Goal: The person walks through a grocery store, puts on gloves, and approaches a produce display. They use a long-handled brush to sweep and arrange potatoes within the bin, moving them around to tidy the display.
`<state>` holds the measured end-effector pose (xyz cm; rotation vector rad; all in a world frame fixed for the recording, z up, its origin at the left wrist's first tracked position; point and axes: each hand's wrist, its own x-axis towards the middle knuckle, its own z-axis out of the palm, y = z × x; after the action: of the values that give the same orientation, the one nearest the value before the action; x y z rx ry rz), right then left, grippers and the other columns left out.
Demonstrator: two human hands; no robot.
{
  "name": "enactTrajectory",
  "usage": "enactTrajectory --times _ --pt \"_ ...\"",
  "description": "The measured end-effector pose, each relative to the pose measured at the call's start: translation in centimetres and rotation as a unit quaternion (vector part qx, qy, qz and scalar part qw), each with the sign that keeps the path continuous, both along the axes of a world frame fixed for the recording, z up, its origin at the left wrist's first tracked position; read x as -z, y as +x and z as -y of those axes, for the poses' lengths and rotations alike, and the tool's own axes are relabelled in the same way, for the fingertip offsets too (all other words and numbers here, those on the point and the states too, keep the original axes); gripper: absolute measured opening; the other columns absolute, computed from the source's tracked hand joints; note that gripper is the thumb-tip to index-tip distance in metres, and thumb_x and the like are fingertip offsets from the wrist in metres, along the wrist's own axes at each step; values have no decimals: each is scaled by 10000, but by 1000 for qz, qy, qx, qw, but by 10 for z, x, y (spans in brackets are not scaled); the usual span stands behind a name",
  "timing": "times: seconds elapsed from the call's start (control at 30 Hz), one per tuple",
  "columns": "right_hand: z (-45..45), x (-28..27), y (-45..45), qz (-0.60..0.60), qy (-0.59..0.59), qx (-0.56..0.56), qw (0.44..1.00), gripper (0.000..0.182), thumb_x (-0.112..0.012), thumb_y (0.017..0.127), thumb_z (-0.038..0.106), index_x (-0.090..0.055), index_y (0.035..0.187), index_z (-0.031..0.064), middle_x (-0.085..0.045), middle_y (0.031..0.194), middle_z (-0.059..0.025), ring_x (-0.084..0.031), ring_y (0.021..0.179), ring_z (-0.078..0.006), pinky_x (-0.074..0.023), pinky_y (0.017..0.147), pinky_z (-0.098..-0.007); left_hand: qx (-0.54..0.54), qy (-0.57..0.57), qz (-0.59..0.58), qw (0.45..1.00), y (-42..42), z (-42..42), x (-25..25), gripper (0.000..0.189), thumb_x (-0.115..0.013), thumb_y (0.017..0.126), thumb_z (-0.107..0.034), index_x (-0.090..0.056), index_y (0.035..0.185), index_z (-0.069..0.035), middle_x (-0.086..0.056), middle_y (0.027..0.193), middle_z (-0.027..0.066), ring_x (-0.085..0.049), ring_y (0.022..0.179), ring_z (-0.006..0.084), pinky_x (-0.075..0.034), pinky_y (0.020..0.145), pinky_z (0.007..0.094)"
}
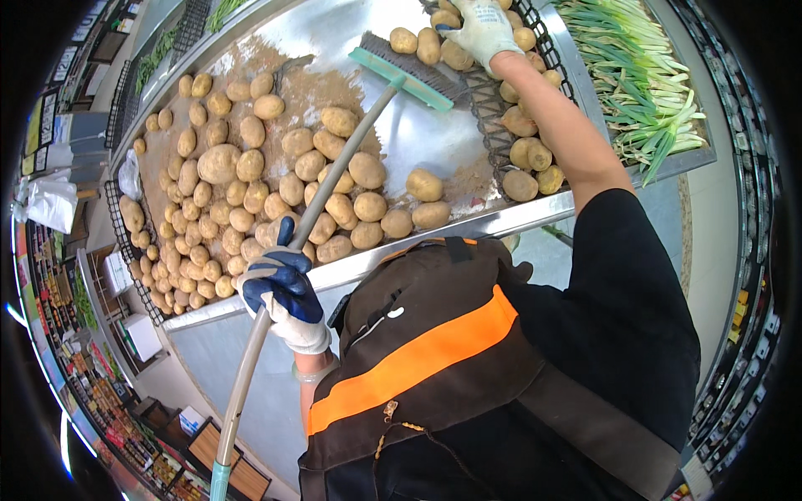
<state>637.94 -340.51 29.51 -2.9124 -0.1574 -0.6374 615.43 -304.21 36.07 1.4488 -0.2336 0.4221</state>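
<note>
My left hand [282,291], in a white work glove with blue coated fingers, is closed around the handle [332,185] of a green-headed broom [401,78]. The broom's dark bristles rest on the metal bed of the display stand, among brown dirt. My right hand [482,31], gloved too, reaches to the far right part of the stand, over potatoes [457,55] beside the black mesh edging; its fingertips are partly hidden, so whether it grips one cannot be told. Many more potatoes [219,164] lie loose across the left half of the stand.
A metal rim [351,266] runs along the stand's near edge. Green onions [651,81] lie on the right, beyond a metal divider. Black plastic mesh [128,232] borders the left side, with a clear plastic bag [130,175] near it. Store shelves [88,376] stand at lower left.
</note>
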Motion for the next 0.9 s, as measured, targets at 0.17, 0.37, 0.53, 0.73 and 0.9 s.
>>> enactTrajectory --times 0.17,0.37,0.53,0.73,0.9 --pt "-55 21 -77 -219 106 -143 959 341 -720 852 364 -666 1084 119 -644 1065 -129 -644 1014 -276 -519 891 -369 -11 9 13 1000 -5 -6 11 346 -443 1051 -359 -427 857 -72 -448 741 56 -533 691 217 -410 1045 607" --pt "-133 97 -177 -283 92 -276 914 397 -696 825 366 -629 1103 91 -638 991 -151 -630 958 -333 -507 818 -451 -8 -46 -20 999 -7 -2 10 326 -497 1029 -325 -387 835 -87 -360 741 14 -474 725 180 -359 1109 584" --pt "-161 106 -180 -354 -6 -232 906 402 -723 798 287 -624 1125 75 -657 1034 -140 -651 995 -304 -513 867 -420 -5 1 -27 1000 -11 -4 4 339 -389 1077 -317 -418 832 -85 -400 731 27 -484 717 191 -362 1099 587" --pt "-103 58 -160 -276 183 -159 930 601 -743 779 374 -587 1284 88 -646 1124 -176 -628 1050 -344 -499 912 -433 -29 -9 -8 999 -8 -8 6 362 -436 1056 -347 -439 832 -63 -443 686 49 -546 675 216 -420 1036 580" --pt "-53 18 -85 -142 144 -7 979 617 -754 826 368 -539 1381 208 -589 1284 -116 -608 1157 -279 -482 1025 -382 -52 -3 -54 997 -8 -7 2 378 -449 1049 -368 -449 827 -62 -458 665 54 -578 662 226 -429 1023 589"
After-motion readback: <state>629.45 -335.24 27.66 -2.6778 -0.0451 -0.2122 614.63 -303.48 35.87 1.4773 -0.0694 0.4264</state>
